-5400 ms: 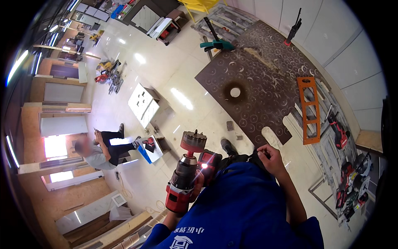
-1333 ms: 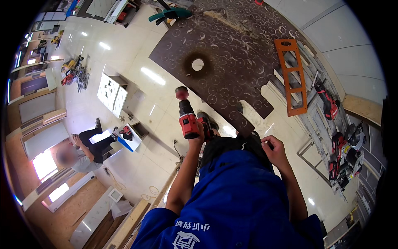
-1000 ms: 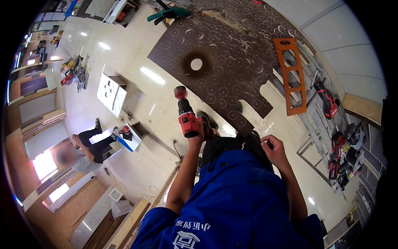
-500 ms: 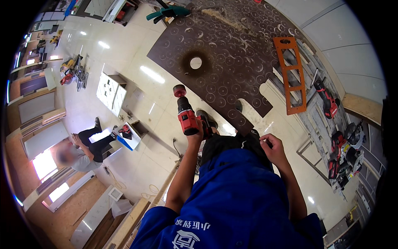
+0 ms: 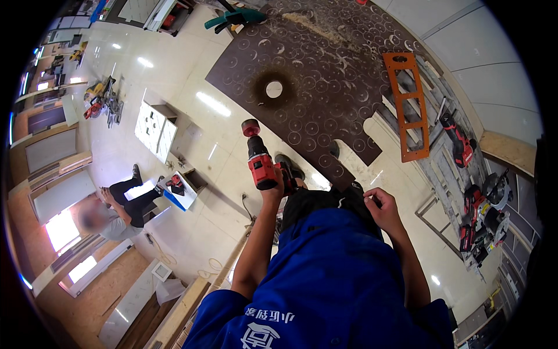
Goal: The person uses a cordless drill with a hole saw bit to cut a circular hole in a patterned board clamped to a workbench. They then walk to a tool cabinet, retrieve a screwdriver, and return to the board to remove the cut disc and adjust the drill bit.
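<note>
My left hand (image 5: 272, 187) is wrapped round the grip of a red and black cordless drill (image 5: 261, 168). A red hole saw (image 5: 250, 127) is fitted in its chuck, pointing away from me and touching nothing. Beyond it lies a dark brown board (image 5: 325, 93), covered in scored circles. One round hole (image 5: 274, 89) goes right through the board, ringed by sawdust. My right hand (image 5: 382, 208) hangs beside my shorts with its fingers curled in; I see nothing held in it.
An orange slotted template (image 5: 409, 107) lies at the board's right. Beyond it are a red power tool (image 5: 458, 139) and several saws (image 5: 485, 203). A teal tool (image 5: 235, 19) rests at the board's far left corner. A person (image 5: 113, 212) sits at the left, near a white cabinet (image 5: 154, 132).
The drill in my left hand has shifted very slightly to the left. My right hand looks the same.
</note>
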A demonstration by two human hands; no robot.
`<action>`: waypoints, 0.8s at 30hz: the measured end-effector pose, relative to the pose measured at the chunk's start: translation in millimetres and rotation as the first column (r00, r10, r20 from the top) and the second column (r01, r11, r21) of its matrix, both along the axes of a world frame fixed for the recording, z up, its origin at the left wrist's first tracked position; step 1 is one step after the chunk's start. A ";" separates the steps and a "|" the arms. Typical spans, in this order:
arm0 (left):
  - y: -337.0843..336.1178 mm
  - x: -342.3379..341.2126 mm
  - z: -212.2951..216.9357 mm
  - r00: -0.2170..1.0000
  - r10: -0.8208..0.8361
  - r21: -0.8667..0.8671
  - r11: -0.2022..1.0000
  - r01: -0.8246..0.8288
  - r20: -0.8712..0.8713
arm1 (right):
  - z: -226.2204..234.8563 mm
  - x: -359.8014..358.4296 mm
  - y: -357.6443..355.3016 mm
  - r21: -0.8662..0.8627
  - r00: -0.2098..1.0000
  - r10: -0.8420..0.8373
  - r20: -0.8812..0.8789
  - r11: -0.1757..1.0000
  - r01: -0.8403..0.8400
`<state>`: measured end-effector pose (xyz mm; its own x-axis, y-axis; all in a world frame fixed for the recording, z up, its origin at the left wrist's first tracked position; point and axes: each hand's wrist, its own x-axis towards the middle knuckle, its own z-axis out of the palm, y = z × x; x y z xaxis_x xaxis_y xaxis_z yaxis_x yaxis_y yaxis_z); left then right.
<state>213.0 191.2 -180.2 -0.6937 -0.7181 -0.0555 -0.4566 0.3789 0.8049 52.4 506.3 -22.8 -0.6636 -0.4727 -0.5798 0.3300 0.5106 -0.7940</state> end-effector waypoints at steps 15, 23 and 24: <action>-5.7 63.8 62.8 0.977 -0.007 -0.140 0.989 0.038 0.214 | 6.4 -19.9 -34.1 -0.103 0.997 0.070 -0.044 0.992 -0.074; 14.1 75.6 189.8 0.962 0.024 0.314 0.947 0.065 -0.272 | 67.7 -34.5 -109.1 -0.331 0.970 0.180 -0.161 0.916 -0.225; 16.7 76.0 201.5 0.955 0.030 0.361 0.929 0.082 -0.295 | 79.4 -36.5 -121.2 -0.362 0.962 0.203 -0.183 0.896 -0.258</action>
